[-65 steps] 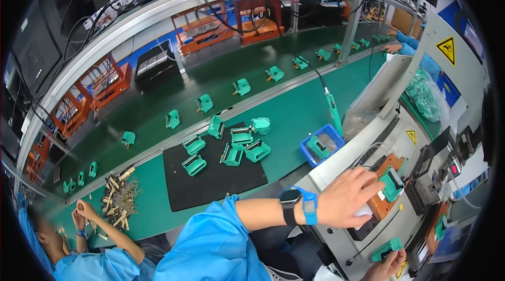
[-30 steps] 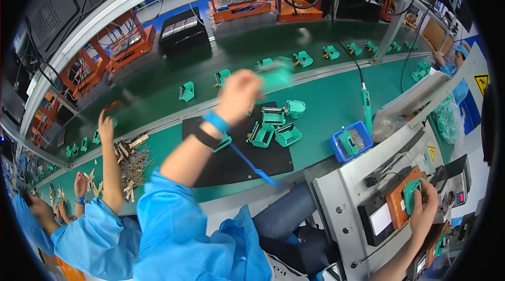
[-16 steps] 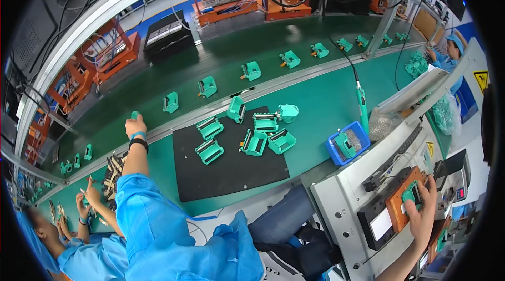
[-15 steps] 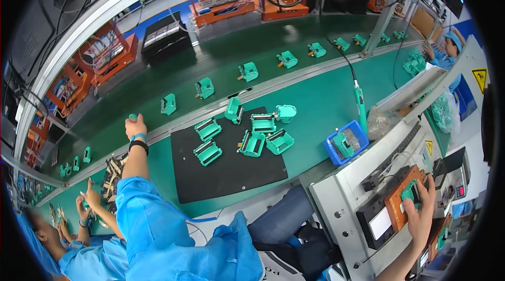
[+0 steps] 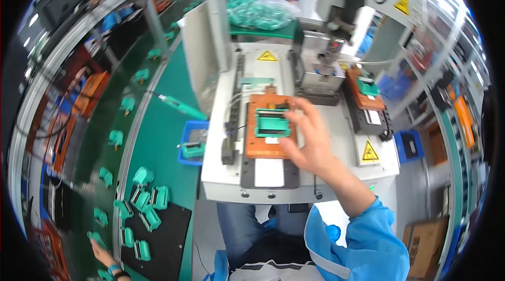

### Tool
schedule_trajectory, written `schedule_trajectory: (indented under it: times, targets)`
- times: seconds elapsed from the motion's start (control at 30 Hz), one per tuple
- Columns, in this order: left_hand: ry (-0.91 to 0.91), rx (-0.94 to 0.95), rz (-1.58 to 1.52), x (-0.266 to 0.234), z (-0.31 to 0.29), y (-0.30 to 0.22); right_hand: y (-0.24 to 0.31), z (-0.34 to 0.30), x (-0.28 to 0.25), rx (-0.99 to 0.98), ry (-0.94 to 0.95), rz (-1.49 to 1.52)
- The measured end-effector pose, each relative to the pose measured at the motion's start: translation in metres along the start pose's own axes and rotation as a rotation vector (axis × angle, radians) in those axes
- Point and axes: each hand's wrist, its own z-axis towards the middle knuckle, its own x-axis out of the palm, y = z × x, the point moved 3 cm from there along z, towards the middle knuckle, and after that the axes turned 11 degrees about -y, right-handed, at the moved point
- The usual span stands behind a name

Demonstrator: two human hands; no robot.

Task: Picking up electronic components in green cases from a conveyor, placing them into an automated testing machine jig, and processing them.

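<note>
My right hand (image 5: pixel 311 141) is over the right side of an orange-brown fixture block (image 5: pixel 255 147), fingers spread and thumb apart. In that block sits a green plastic housing (image 5: pixel 273 127) with a dark bar along its upper edge; the fingertips are beside its right end. At the lower left, my left hand (image 5: pixel 101 253), with blue and dark bands at its wrist, reaches over the dark green conveyor. Its fingertips are on another green plastic housing (image 5: pixel 96 238). That hand is small and partly blurred.
Several green housings lie on a black mat (image 5: pixel 171 233); others line the conveyor (image 5: pixel 113 162). A blue bin (image 5: pixel 185 136) and a green electric screwdriver (image 5: pixel 181 106) are left of the white machine (image 5: pixel 215 176). A second fixture (image 5: pixel 368 103) holds a housing at right. Bagged green parts (image 5: pixel 260 12) lie behind.
My view has swung right, so the machine is now in the middle. My right hand stays at the fixture block, its fingers now beside the housing. My left hand remains at the conveyor.
</note>
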Motion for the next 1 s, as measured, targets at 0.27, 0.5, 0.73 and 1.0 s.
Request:
schedule_trajectory:
  times: [0.27,0.5,0.73,1.0]
  targets:
    - [0.425,0.681,-0.249,0.053,-0.180,-0.243,0.070,-0.024,-0.002,-0.118,0.012,0.596]
    - [0.955,1.412,-0.520,0.126,-0.341,-0.345,0.081,-0.050,-0.006,0.233,0.263,1.050]
    - [1.216,1.393,-0.848,0.155,-0.445,-0.369,0.050,-0.093,-0.038,0.613,0.421,1.400]
    - [1.196,1.509,-0.730,0.165,-0.491,-0.375,0.017,-0.114,-0.063,0.649,0.225,1.232]
